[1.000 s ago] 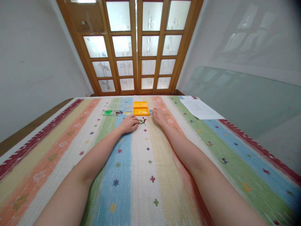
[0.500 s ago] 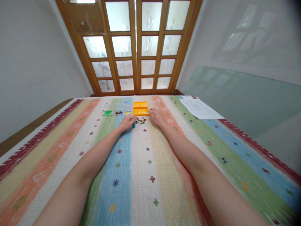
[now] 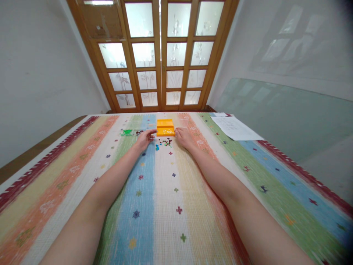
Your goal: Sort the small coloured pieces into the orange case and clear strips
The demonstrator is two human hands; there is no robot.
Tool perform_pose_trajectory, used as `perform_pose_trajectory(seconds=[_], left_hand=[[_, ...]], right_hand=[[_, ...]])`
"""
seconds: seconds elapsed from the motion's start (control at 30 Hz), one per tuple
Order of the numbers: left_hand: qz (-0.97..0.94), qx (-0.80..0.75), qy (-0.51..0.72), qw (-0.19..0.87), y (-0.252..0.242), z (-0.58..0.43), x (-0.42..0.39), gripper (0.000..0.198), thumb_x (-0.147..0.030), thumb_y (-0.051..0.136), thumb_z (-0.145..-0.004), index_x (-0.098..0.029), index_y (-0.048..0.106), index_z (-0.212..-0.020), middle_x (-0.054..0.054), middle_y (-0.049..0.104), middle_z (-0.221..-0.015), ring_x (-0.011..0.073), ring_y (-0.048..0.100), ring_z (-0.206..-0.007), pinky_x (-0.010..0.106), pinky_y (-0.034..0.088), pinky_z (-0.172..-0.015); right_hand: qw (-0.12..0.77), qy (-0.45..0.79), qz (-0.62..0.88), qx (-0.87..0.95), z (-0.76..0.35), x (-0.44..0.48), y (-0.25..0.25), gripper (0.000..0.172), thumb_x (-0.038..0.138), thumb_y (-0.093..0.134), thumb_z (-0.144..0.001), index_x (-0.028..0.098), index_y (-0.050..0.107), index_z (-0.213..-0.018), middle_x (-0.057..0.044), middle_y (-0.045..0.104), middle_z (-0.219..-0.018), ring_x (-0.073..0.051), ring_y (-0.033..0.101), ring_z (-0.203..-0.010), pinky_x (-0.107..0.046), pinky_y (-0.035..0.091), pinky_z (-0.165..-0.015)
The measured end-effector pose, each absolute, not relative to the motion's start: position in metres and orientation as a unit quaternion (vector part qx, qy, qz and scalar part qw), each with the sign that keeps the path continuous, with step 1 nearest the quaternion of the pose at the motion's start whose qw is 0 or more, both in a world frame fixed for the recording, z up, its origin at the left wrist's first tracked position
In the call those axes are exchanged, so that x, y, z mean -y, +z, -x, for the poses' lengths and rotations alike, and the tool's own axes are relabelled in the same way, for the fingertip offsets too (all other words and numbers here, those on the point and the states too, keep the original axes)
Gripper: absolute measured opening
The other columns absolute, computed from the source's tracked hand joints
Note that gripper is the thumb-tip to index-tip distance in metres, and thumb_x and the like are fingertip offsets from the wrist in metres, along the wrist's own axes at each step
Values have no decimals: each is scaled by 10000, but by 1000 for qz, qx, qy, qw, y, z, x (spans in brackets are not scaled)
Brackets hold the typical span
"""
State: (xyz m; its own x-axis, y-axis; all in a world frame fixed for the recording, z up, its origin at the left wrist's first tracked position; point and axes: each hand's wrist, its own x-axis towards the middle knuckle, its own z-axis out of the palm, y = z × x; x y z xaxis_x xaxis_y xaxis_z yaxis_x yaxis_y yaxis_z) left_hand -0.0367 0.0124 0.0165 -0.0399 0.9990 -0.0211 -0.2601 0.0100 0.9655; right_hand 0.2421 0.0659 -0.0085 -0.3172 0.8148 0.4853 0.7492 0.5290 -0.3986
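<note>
Beyond the near part of the table lies an open orange plastic box (image 3: pixel 165 124) with small white pieces (image 3: pixel 167 131) in its front half. My right hand (image 3: pixel 184 137) grips its right edge with bent fingers. On the other side, my left hand (image 3: pixel 145 140) hovers at the box's left edge, fingers bent and thumb near the fingertips; anything between them is too small to make out. Small green pieces (image 3: pixel 127 132) and dark brown pieces (image 3: pixel 139 132) sit in clear compartments on the left. Loose mixed pieces (image 3: pixel 166 142) and a few blue pieces (image 3: pixel 157 147) are on the cloth in front.
A striped, patterned tablecloth (image 3: pixel 165 206) covers the table. A printed paper sheet (image 3: pixel 235 128) lies at the right edge. Behind the table stand wood-framed glass doors (image 3: pixel 162 55); a glass panel (image 3: pixel 270 110) leans by the right wall.
My left hand has moved left and slightly away from me, off the loose pieces to the side of the orange box. My right hand has stayed at the box's edge.
</note>
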Motion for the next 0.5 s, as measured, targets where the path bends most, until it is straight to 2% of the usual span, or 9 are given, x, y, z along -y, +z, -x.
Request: perform_pose_trajectory(seconds=[0.17, 0.3, 0.4, 0.5], left_hand=[[-316, -465, 658, 502, 22, 70, -25, 267, -265, 662, -813, -179, 783, -1035, 87, 782, -1096, 99, 571, -632, 255, 504, -626], [-288, -557, 692, 357, 15, 105, -35, 383, -337, 572, -853, -168, 760, -1141, 90, 768, -1122, 102, 572, -615, 273, 503, -634], [-305, -628, 659, 280, 13, 128, -34, 480, -464, 518, -926, -195, 735, -1259, 104, 760, -1164, 151, 665, -714, 325, 547, -693], [-366, -653, 615, 248, 15, 145, -26, 540, -553, 453, -993, -225, 713, -1334, 133, 752, -1217, 207, 716, -813, 408, 585, -773]], right_hand=[[342, 54, 476, 808, -241, -65, -10, 463, 367, 373, -1140, 185, 792, -1217, -130, 726, -1374, -267, 622, -1308, -407, 390, -1199], [344, 54, 476, 808, -242, -66, -11, 458, 371, 379, -1140, 181, 782, -1244, -133, 717, -1393, -269, 618, -1317, -411, 394, -1197], [341, 45, 467, 814, -242, -67, -13, 448, 353, 389, -1136, 167, 782, -1242, -134, 724, -1382, -275, 622, -1308, -419, 394, -1198], [339, 45, 465, 817, -242, -69, -15, 445, 348, 389, -1136, 171, 790, -1215, -134, 722, -1384, -275, 622, -1311, -420, 401, -1197]])
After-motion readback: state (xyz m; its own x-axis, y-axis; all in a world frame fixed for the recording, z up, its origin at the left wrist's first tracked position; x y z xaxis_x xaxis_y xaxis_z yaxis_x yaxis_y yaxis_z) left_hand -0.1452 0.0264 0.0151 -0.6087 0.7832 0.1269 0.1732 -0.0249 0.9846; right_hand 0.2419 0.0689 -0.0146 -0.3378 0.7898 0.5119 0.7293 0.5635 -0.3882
